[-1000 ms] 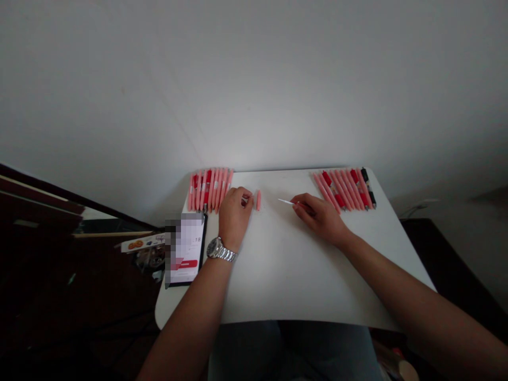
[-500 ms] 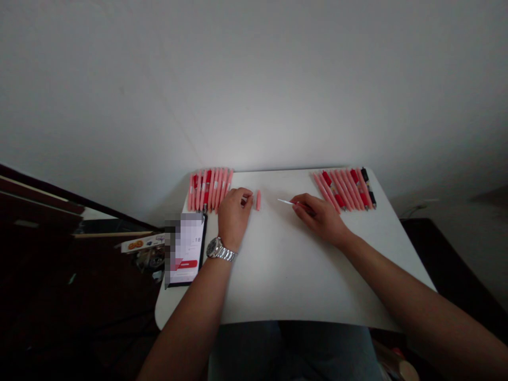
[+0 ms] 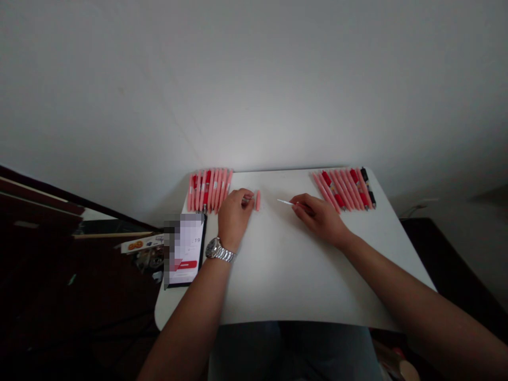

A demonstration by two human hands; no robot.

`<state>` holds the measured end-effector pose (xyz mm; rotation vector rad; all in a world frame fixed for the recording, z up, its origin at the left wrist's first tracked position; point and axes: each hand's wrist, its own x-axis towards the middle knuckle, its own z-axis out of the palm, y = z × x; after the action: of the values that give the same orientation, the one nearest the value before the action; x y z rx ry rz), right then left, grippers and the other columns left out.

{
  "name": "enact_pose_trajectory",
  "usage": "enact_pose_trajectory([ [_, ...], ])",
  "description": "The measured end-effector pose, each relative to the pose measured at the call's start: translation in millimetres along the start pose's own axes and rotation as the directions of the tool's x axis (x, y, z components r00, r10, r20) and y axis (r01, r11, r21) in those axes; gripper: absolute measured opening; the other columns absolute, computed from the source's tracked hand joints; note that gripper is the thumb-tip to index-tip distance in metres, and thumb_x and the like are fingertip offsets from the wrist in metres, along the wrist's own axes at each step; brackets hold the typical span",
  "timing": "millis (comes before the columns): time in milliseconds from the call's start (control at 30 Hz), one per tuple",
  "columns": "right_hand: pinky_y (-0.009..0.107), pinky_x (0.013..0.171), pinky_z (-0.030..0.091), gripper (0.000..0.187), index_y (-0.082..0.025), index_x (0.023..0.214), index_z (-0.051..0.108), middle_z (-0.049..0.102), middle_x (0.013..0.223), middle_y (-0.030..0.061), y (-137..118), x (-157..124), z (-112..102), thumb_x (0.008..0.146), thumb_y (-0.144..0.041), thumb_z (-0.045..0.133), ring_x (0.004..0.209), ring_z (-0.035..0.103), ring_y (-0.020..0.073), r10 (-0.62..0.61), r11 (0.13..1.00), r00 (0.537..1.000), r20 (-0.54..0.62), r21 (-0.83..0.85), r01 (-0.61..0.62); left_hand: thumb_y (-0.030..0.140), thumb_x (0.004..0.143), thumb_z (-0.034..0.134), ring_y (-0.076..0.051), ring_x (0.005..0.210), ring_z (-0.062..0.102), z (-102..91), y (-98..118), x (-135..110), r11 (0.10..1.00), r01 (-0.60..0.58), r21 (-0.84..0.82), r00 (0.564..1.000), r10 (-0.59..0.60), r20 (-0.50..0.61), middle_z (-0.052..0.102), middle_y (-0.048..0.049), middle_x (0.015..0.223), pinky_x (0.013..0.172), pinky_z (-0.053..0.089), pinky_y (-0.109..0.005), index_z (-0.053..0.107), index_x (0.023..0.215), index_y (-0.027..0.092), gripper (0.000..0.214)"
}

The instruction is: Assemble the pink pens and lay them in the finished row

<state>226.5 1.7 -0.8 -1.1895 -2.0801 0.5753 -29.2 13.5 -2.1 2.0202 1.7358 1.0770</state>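
My right hand [image 3: 315,214] is closed around a pen [image 3: 294,203], whose thin white refill points left out of the fingers. A little reddish barrel shows in the palm. Across from it, my left hand [image 3: 235,209] pinches a small silvery piece [image 3: 248,199] between thumb and fingers; it is too small to name surely. Just right of those fingertips a short pink pen barrel part [image 3: 258,200] lies on the white table [image 3: 286,275]. A metal watch [image 3: 219,250] is on the left wrist.
Pink and red pens [image 3: 210,190] lie in a row at the back left. Another row of pens [image 3: 347,190], with a black one at its end, lies at the back right. A phone [image 3: 186,256] rests at the left edge. A wall [image 3: 254,95] rises behind the table.
The left fingers have shifted slightly, and a silvery piece now shows between them. The number on the phone changed from 18 to 19. My right hand is nearly still.
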Motion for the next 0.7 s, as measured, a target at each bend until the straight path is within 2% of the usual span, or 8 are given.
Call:
enact_pose_trajectory([
  [167,0.026,0.059,0.039,0.024,-0.020,0.111,0.064,0.064,0.078,0.0018,-0.7,0.0,-0.3,0.102,-0.038,0.050,0.062,0.053,0.0140,-0.003,1.000,1.000,0.002,-0.001,0.003,0.017,0.090,0.064,-0.017,0.081,0.068,-1.0,3.4,0.1,1.000,0.018,0.002,1.000,-0.018,0.016,0.073,-0.0044,0.095,0.076,0.055,-0.030,0.069,0.098,0.021,0.010],
  [367,0.026,0.059,0.039,0.023,-0.020,0.110,0.064,0.063,0.076,0.0014,-0.9,0.2,0.0,0.102,-0.037,0.051,0.062,0.053,0.0136,-0.003,1.000,1.000,-0.005,0.004,0.003,0.016,0.094,0.056,-0.018,0.083,0.068,-2.0,4.0,0.6,1.000,0.003,0.028,1.000,-0.003,-0.015,0.073,-0.0054,0.093,0.078,0.054,-0.032,0.069,0.098,0.020,0.014],
  [700,0.026,0.060,0.041,0.023,-0.020,0.111,0.064,0.065,0.079,0.0024,-0.4,0.0,-0.3,0.102,-0.037,0.051,0.063,0.053,0.0139,-0.002,1.000,1.000,0.001,0.013,0.002,0.016,0.093,0.055,-0.018,0.086,0.067,-2.2,3.6,0.6,1.000,-0.009,-0.017,0.998,0.008,-0.054,0.072,-0.0055,0.097,0.080,0.055,-0.032,0.068,0.097,0.020,0.014],
])
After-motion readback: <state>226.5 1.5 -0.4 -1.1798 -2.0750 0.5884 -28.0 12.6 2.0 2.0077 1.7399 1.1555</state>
